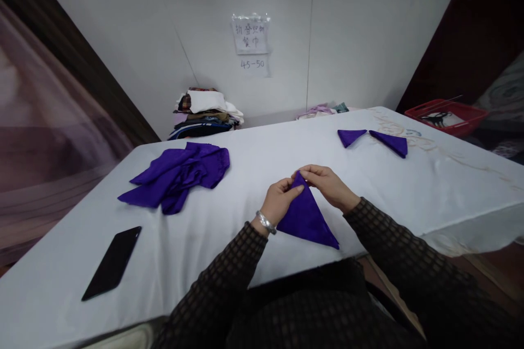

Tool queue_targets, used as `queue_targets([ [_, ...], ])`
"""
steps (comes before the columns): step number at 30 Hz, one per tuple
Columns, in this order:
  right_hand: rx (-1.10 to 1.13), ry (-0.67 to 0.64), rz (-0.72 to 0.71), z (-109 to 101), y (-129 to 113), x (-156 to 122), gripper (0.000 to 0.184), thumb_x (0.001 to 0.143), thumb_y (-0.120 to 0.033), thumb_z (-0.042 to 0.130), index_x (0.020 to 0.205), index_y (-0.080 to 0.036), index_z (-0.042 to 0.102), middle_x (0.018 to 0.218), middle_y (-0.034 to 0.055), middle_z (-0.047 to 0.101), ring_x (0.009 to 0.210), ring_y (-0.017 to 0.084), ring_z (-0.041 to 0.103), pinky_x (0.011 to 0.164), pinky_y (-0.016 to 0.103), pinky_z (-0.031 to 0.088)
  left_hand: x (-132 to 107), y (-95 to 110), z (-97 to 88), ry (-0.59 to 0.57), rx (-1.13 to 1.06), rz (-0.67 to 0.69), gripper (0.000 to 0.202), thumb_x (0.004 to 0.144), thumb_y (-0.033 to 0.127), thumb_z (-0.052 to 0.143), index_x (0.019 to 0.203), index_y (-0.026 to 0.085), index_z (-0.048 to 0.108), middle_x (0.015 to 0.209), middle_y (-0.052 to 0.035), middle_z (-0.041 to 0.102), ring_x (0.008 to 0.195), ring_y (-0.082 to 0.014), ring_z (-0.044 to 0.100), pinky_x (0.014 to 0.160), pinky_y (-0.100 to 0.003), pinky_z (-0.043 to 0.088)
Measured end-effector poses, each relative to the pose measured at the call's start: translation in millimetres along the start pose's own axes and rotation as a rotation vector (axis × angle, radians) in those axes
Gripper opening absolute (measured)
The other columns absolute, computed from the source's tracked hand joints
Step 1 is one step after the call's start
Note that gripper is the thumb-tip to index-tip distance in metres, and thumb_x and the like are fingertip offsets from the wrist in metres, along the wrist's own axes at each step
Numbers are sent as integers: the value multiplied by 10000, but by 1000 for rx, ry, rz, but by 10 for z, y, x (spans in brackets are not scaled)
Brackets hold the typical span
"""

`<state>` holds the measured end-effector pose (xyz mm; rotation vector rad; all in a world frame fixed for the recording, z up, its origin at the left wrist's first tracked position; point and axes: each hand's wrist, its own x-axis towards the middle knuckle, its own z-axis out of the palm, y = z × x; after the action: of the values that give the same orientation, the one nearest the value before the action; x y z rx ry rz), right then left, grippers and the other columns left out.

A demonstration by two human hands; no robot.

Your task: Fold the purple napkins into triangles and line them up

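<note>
Taking the purple cloth (305, 218) in my hands as clock ctr, I'm having it right in front of me, over the near edge area of the white tablecloth (262, 147), and it's showing as a triangle, tip pointing to abt 12. My L hand (279, 199) is pinching it just under the tip, thumb lying on the face towards me, fingers going behind; my R hand (327, 182) is pinching right at the tip, thumb and fingertips closing on it. Can't tell whether the bottom edge is resting on the table or hanging clear. Progress-wise, I'm counting 2 pcs as prob. done: a small folded triangle (351, 137) is lying at 1 o'clock and a longer folded piece (389, 143) at 2, their points nearly meeting w/ a slim gap. This one's looking partway, judging by its bigger size vs. those two. What's left, I'm guessing, is the loose heap (180, 177) at 10 o'clock: it's lying rumpled, unfolded, no. of pcs impossible to tell as layers are overlapping. A black phone (112, 263) is lying at 8 o'clock, well apart from my hands, and a red basket (470, 117) is sitting far off at 2.
</note>
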<state>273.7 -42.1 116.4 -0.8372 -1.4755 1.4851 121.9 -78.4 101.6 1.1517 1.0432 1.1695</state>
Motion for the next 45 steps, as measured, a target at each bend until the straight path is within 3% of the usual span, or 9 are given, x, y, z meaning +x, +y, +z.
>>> queue_targets([
  [4, 74, -139, 183, -11, 225, 47, 381, 835, -426, 576, 1167, -239, 595, 980, 33, 676, 865, 154, 615, 811, 323, 481, 225, -61, -165, 118, -164, -92, 275, 593, 333, 751, 743, 142, 622, 652, 17, 631, 564, -90, 548, 573, -220, 434],
  [9, 55, -301, 343, -120, 524, -74, 547, 752, -320, 691, 1263, -243, 513, 962, 32, 684, 835, 172, 644, 804, 345, 515, 460, -202, -435, 296, -176, -142, 309, 546, 346, 759, 697, 157, 567, 585, 33, 591, 524, -91, 530, 535, -224, 435],
  [15, -90, -170, 422, -361, 718, -29, 532, 728, -300, 702, 1221, -208, 525, 949, 43, 652, 724, 144, 624, 605, 268, 536, 606, -461, -657, 429, -94, -255, 268, 585, 328, 722, 702, 164, 544, 574, 39, 554, 510, -87, 509, 491, -211, 404],
  [20, -187, -43, 440, -518, 805, 94, 473, 749, -305, 675, 1180, -176, 529, 707, 2, 617, 545, 111, 555, 516, 242, 485, 723, -631, -767, 492, -7, -306, 252, 630, 276, 688, 808, 167, 549, 668, 13, 590, 578, -113, 560, 552, -258, 462],
  [25, -337, 44, 376, -619, 960, 206, 436, 769, -337, 629, 1158, -160, 542, 687, 1, 603, 518, 114, 532, 474, 238, 432, 861, -766, -872, 538, 165, -300, 446, 632, 185, 682, 1051, 170, 530, 757, -7, 612, 659, -136, 590, 646, -281, 476],
  [28, -629, 108, 279, -650, 1035, 231, 400, 769, -337, 624, 1136, -185, 577, 795, 29, 638, 658, 156, 585, 609, 283, 473, 894, -807, -913, 542, 308, -275, 593, 608, 167, 700, 1168, 186, 506, 762, 0, 616, 756, -165, 603, 752, -294, 462],
  [35, -1101, 114, 48, -618, 1028, 162, 430, 823, -345, 561, 1230, -206, 549, 1099, 133, 612, 1027, 309, 554, 872, 447, 437, 857, -839, -910, 439, 1041, -57, 614, 699, 250, 635, 1283, 146, 477, 1110, -130, 602, 1119, -288, 491, 972, -395, 366],
  [41, -1104, -148, -285, -124, 991, 167, 497, 881, -350, 491, 1338, -157, 451, 1393, 167, 430, 1328, 315, 302, 1080, 519, 213, 846, -880, -934, 397, 1144, -6, 453, 758, 255, 596, 1209, 230, 578, 1300, -81, 496, 1182, -264, 443, 999, -375, 360],
  [45, -1153, -309, -307, 189, 1071, 238, 642, 874, -502, 479, 1380, -116, 391, 1446, 180, 354, 1368, 302, 226, 1109, 495, 154, 864, -886, -945, 350, 1164, 3, 232, 779, 236, 574, 964, 267, 711, 1240, -41, 549, 1141, -250, 470, 983, -378, 376],
])
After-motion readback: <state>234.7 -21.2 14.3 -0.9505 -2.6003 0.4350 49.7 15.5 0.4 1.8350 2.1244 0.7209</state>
